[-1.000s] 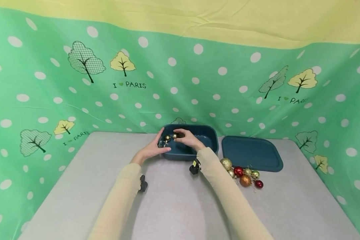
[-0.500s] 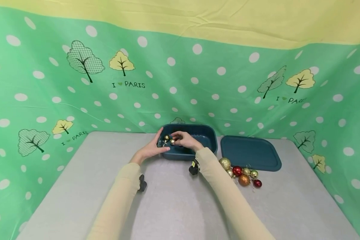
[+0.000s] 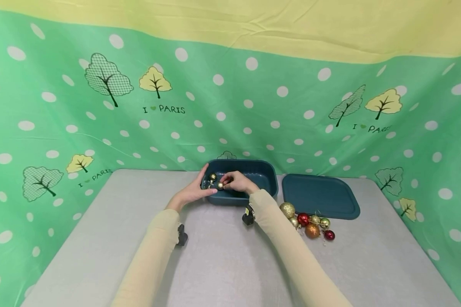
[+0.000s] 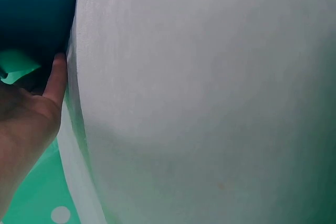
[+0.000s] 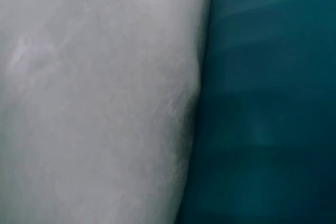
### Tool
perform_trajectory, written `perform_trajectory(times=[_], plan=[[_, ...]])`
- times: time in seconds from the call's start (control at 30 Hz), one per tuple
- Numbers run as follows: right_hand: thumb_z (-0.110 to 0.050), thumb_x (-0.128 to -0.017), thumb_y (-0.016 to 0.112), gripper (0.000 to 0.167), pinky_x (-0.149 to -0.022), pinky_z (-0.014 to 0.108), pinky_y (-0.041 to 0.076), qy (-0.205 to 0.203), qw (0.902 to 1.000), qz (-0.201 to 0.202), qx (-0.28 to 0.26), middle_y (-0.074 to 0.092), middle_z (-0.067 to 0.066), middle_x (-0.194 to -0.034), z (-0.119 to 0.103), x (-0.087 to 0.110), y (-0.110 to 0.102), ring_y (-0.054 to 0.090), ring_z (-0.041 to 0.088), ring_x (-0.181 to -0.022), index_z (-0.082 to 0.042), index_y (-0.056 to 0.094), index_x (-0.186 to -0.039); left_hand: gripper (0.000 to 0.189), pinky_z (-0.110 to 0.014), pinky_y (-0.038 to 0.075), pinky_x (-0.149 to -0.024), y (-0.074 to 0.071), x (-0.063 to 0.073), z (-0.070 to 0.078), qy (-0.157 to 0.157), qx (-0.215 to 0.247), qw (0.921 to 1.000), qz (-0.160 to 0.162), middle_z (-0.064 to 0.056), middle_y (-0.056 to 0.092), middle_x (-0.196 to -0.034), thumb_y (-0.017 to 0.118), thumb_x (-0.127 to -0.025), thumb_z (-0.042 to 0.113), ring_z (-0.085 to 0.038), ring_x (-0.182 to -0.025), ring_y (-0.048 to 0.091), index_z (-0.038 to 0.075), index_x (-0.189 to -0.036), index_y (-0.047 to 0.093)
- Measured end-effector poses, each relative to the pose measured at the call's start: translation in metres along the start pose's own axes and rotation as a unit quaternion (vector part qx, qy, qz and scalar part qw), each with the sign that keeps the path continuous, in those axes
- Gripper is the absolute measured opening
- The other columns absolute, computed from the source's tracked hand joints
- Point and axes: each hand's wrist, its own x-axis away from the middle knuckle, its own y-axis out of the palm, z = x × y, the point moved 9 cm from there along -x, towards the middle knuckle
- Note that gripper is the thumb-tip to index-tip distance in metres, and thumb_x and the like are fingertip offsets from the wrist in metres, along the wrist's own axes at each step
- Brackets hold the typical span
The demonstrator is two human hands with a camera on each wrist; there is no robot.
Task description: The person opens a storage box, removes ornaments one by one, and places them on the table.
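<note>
My left hand (image 3: 192, 192) spans the left end of a dark blue plastic box (image 3: 234, 201), its thumb at the front rim and its fingers along the left side. In the left wrist view a straight digit of that hand (image 4: 32, 115) touches the box's wall (image 4: 34, 9). Inside the box, near the left end, my right hand (image 3: 241, 182) pinches a small gold bauble (image 3: 220, 186) low over the floor. Another shiny gold bauble (image 3: 213, 176) lies close by on the left. The right wrist view shows the box's side (image 5: 268, 103) but no fingers.
Right of the box lies its flat blue lid (image 3: 320, 196). A heap of baubles, among them an orange one (image 3: 313, 230), a red one (image 3: 303, 219) and a glittery gold one (image 3: 287, 209), sits on the grey table (image 3: 215, 264) before the lid. A green patterned curtain hangs behind.
My right hand has lowered the gold bauble toward the box's floor and slightly nearer to me, still pinching it. The left hand keeps its place at the box's left end.
</note>
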Motion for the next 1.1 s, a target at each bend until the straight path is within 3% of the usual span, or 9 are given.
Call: perform_trajectory(times=[0.27, 0.4, 0.47, 0.53, 0.63, 0.87, 1.1], plan=[[0.000, -0.087, 0.067, 0.032, -0.082, 0.029, 0.052, -0.017, 0.9988, -0.045, 0.012, 0.065, 0.013, -0.110, -0.002, 0.002, 0.008, 0.060, 0.022, -0.102, 0.004, 0.065, -0.119, 0.101, -0.058, 0.013, -0.112, 0.001, 0.000, -0.001, 0.008, -0.016, 0.9998, 0.011, -0.019, -0.007, -0.159, 0.068, -0.090, 0.023, -0.042, -0.143, 0.005, 0.025, -0.156, -0.009], [0.001, -0.087, 0.068, 0.029, -0.081, 0.028, 0.052, -0.048, 0.9966, -0.060, 0.029, 0.066, 0.013, -0.110, -0.006, 0.004, 0.011, 0.061, 0.022, -0.100, 0.003, 0.067, -0.116, 0.100, -0.060, 0.012, -0.111, 0.003, 0.006, 0.013, 0.006, -0.013, 0.9999, -0.005, -0.020, -0.009, -0.159, 0.067, -0.091, 0.020, -0.043, -0.142, 0.001, 0.019, -0.156, -0.009], [0.002, -0.087, 0.067, 0.027, -0.080, 0.028, 0.052, -0.056, 0.9961, -0.061, 0.031, 0.066, 0.012, -0.107, -0.007, 0.004, 0.011, 0.062, 0.021, -0.098, 0.003, 0.067, -0.114, 0.100, -0.060, 0.012, -0.111, 0.004, 0.005, 0.013, 0.002, -0.007, 0.9999, -0.010, -0.021, -0.010, -0.158, 0.067, -0.090, 0.019, -0.044, -0.142, 0.000, 0.017, -0.155, -0.009], [0.002, -0.087, 0.067, 0.025, -0.079, 0.028, 0.052, -0.056, 0.9964, -0.056, 0.029, 0.067, 0.011, -0.104, -0.008, 0.005, 0.010, 0.062, 0.020, -0.096, 0.003, 0.068, -0.112, 0.101, -0.059, 0.011, -0.111, 0.004, 0.004, 0.012, 0.000, -0.004, 0.9999, -0.011, -0.022, -0.009, -0.158, 0.067, -0.090, 0.019, -0.044, -0.142, 0.001, 0.017, -0.155, -0.009], [0.002, -0.088, 0.066, 0.024, -0.077, 0.028, 0.052, -0.050, 0.9976, -0.046, 0.015, 0.067, 0.010, -0.102, -0.008, 0.004, 0.008, 0.062, 0.020, -0.094, 0.002, 0.067, -0.112, 0.103, -0.058, 0.011, -0.112, 0.003, -0.002, 0.000, 0.006, -0.007, 1.0000, 0.000, -0.021, -0.008, -0.158, 0.069, -0.090, 0.023, -0.043, -0.142, 0.004, 0.023, -0.155, -0.010], [0.000, -0.090, 0.065, 0.026, -0.075, 0.031, 0.052, -0.048, 0.9982, -0.017, -0.032, 0.066, 0.012, -0.103, -0.012, 0.005, 0.003, 0.062, 0.021, -0.093, 0.004, 0.065, -0.115, 0.100, -0.059, 0.013, -0.111, 0.000, -0.001, -0.002, 0.008, -0.011, 0.9998, 0.012, -0.019, -0.007, -0.159, 0.068, -0.090, 0.026, -0.042, -0.143, 0.004, 0.027, -0.156, -0.009], [-0.004, -0.090, 0.066, 0.029, -0.079, 0.045, 0.052, -0.042, 0.9955, 0.016, -0.083, 0.065, 0.010, -0.101, -0.016, 0.011, -0.008, 0.061, 0.020, -0.088, 0.001, 0.064, -0.118, 0.099, -0.059, 0.013, -0.111, -0.002, -0.001, -0.004, 0.003, -0.024, 0.9996, 0.012, -0.015, -0.009, -0.160, 0.067, -0.091, 0.022, -0.040, -0.143, 0.003, 0.028, -0.155, -0.009]])
